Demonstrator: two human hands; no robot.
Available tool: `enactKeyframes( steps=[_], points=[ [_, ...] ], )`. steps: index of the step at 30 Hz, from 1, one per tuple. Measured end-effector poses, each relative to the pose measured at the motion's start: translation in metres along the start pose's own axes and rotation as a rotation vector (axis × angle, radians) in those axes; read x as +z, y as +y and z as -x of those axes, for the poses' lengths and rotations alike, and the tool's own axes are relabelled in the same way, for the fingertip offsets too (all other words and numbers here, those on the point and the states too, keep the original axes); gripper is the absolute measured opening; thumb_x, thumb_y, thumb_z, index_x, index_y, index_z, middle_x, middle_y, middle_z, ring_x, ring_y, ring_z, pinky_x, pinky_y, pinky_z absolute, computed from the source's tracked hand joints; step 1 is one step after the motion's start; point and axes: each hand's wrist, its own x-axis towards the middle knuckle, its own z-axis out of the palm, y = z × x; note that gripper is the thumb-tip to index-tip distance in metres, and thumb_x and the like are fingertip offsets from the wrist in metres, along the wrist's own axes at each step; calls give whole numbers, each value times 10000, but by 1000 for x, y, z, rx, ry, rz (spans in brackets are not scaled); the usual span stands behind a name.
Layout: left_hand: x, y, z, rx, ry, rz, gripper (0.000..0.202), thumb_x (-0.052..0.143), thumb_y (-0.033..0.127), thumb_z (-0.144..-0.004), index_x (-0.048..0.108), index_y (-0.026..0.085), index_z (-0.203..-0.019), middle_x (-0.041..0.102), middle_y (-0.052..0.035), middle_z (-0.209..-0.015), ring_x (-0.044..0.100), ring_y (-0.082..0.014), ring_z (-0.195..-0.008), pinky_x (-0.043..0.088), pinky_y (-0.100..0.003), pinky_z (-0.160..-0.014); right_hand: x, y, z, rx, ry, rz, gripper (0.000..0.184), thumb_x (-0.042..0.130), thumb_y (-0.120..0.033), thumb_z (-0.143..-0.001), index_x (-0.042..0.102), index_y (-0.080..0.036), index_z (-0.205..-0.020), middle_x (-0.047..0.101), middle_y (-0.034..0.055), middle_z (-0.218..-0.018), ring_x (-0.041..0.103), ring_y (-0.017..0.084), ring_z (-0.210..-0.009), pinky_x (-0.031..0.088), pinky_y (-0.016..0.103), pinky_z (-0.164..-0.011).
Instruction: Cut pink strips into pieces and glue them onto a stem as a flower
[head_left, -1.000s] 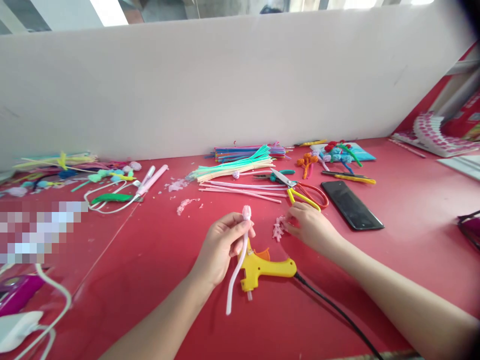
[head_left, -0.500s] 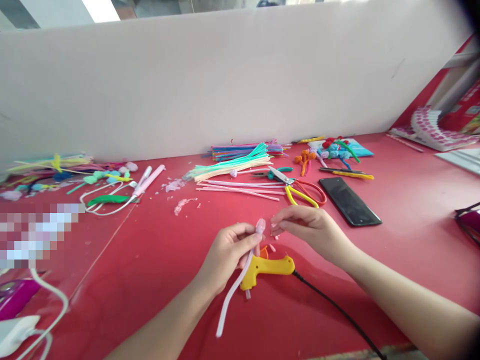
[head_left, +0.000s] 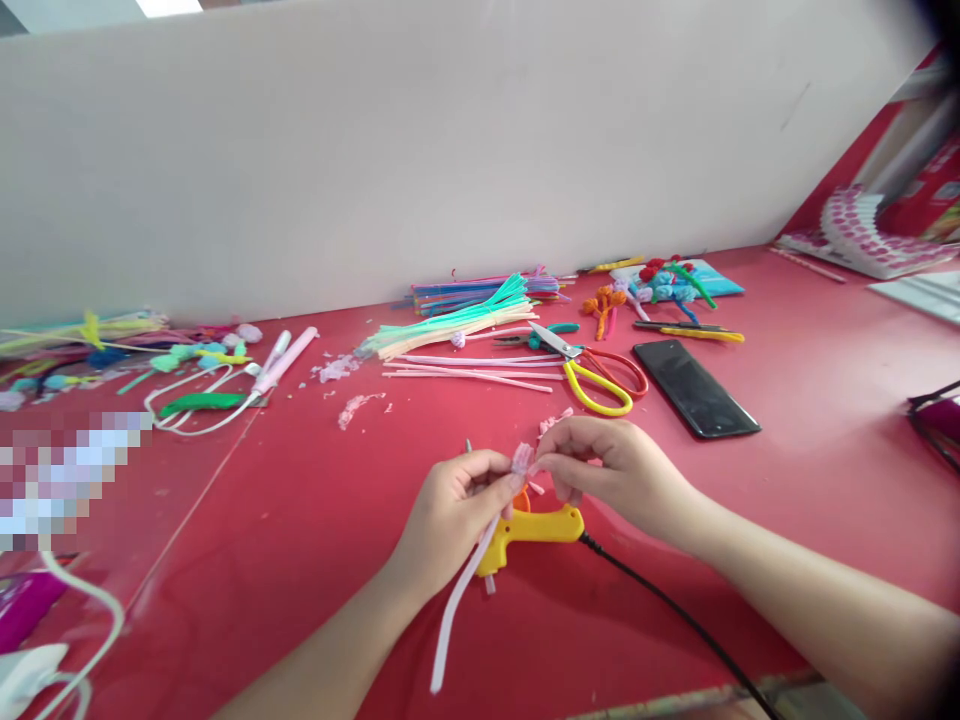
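My left hand [head_left: 454,510] is closed round a pale pink pipe cleaner [head_left: 457,610] whose upper end is curled into a small fuzzy bud [head_left: 521,458]. The stem hangs down toward me. My right hand [head_left: 615,470] pinches a small pink piece against that bud. Both hands meet above a yellow glue gun [head_left: 536,528] lying on the red table [head_left: 300,520], its black cord [head_left: 675,620] running to the lower right.
Yellow-and-red scissors [head_left: 596,378], a black phone [head_left: 694,388], loose pink pipe cleaners [head_left: 469,368], coloured bundles [head_left: 465,315] and finished flowers [head_left: 660,285] lie behind. Pink scraps [head_left: 356,405] lie mid-table; a white cable [head_left: 199,400] and more craft pieces [head_left: 112,350] sit left. A white wall [head_left: 450,150] backs the table.
My right hand left the scraps on the table, rose with a small pink piece and came to the bud in my left hand. The view tilted down slightly.
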Motion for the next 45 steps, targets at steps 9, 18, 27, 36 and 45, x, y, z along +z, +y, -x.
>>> enactKeyframes(
  steps=[9, 18, 27, 36, 45],
  points=[
    [2, -3, 1, 32, -1, -28, 216, 516, 365, -770, 572, 157, -753, 500, 29, -538, 387, -45, -355, 323, -174, -358, 3, 0, -2, -56, 77, 129, 123, 514, -282, -780, 575, -186, -733, 570, -37, -588, 491, 62, -495, 387, 173, -473],
    [2, 1, 1, 5, -36, 23, 190, 548, 336, -750, 573, 158, -690, 495, 30, -511, 370, -44, -366, 322, -165, -359, 4, 5, -1, -151, 142, 328, 78, 506, -257, -779, 557, -204, -754, 594, -27, -627, 498, 81, -535, 369, 191, -486],
    [4, -1, 3, 47, -11, 81, 198, 530, 354, -766, 567, 159, -767, 522, 21, -564, 359, -34, -352, 325, -159, -338, 12, 10, 9, -404, 271, 474, 109, 495, -260, -800, 501, -205, -894, 517, -37, -572, 456, 79, -499, 352, 204, -494],
    [6, -1, 5, 59, 4, 90, 198, 533, 347, -764, 583, 157, -787, 514, 18, -546, 390, -45, -364, 340, -159, -348, 18, 10, 11, -415, 319, 493, 119, 478, -256, -804, 480, -213, -915, 510, -50, -536, 465, 77, -480, 353, 202, -498],
    [6, -2, 5, 75, -4, 70, 176, 532, 333, -769, 586, 165, -764, 526, 17, -559, 371, -39, -382, 353, -155, -364, 19, 8, 12, -424, 319, 497, 121, 472, -221, -804, 467, -213, -925, 483, -57, -538, 443, 74, -475, 341, 201, -493]
  ],
)
